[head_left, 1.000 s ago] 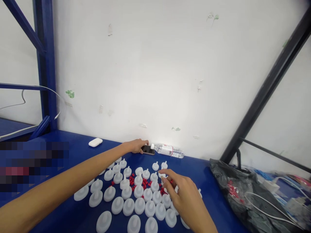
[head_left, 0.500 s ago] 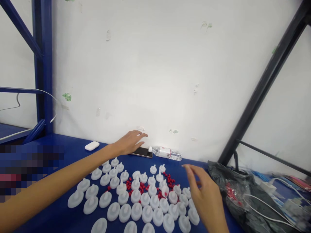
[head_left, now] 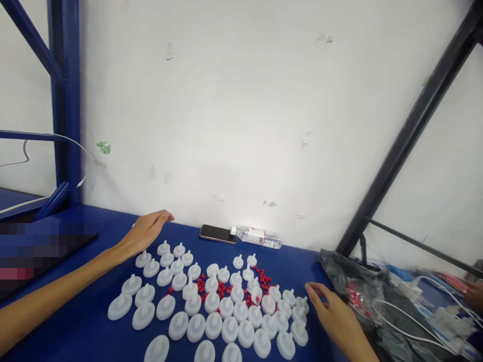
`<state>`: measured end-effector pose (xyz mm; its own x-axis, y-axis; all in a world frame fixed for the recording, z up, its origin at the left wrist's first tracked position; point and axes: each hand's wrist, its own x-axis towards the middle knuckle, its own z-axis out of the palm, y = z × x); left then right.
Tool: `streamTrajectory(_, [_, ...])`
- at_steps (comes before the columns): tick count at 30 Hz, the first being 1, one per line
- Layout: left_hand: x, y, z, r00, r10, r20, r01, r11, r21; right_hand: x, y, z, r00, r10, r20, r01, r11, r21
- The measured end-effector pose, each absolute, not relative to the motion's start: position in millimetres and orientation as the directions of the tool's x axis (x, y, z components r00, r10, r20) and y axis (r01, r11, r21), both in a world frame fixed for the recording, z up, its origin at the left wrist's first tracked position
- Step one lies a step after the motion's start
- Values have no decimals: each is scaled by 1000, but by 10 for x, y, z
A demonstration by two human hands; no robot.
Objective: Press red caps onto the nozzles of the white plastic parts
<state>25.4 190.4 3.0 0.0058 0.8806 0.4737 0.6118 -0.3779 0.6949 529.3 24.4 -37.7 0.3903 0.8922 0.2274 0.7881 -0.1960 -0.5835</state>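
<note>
My left hand is over the back left of the blue table, its fingers stretched to the right and nothing visible in them. The white rounded case beneath it is almost wholly hidden. My right hand hovers at the right edge of the spread of parts, thumb and fingers loosely apart, without anything visible in them. Between the hands stand many white translucent plastic discs with nozzle-like stems, stems mostly upward. Small red caps lie scattered among them. One white piece shows red inside.
A phone and a clear plastic bottle lie along the wall. At right is a black plastic bag with red pieces and white cables; another person's hand shows beyond. Blue frame posts rise at left.
My left hand has moved left, from beside the phone to over the white case, uncovering the phone. My right hand has shifted right and down, away from the discs.
</note>
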Motion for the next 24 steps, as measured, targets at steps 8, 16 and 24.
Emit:
streamTrajectory(8, [366, 2036, -372, -64, 969, 238, 255, -215, 943, 5114, 286, -396, 275, 933, 231, 809, -95, -580])
streamTrajectory(16, [347, 2034, -442, -39, 980, 195, 78, -192, 978, 4738, 291, -41, 200, 838, 508, 858, 101, -503])
streamTrajectory(24, [351, 2039, -485, -27, 979, 204, 96, -201, 975, 4179, 333, -173, -172, 937, 306, 878, 286, -383])
